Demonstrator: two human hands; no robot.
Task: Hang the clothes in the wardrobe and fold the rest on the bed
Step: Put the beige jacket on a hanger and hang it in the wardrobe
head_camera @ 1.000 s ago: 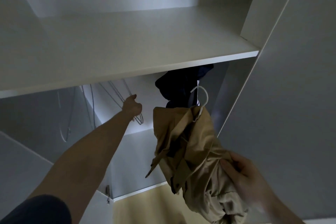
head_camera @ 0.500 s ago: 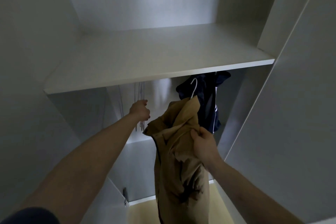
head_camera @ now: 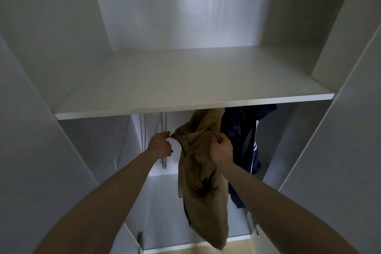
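Now both arms reach up under the white wardrobe shelf (head_camera: pixel 185 88). The tan jacket (head_camera: pixel 204 187) hangs below that shelf, its top hidden behind the shelf edge, so the hook cannot be seen. The left hand (head_camera: pixel 161 146) pinches the jacket's collar corner just beneath the shelf, fingers curled on the fabric. The right hand (head_camera: pixel 221 149) grips a bunch of the same jacket at its shoulder, fist closed on the cloth. Touching the jacket, further toward the right hand's side, hangs a navy jacket with white stripes (head_camera: pixel 245 142). Behind the left hand, thin wire hangers (head_camera: pixel 160 128) dangle under the shelf.
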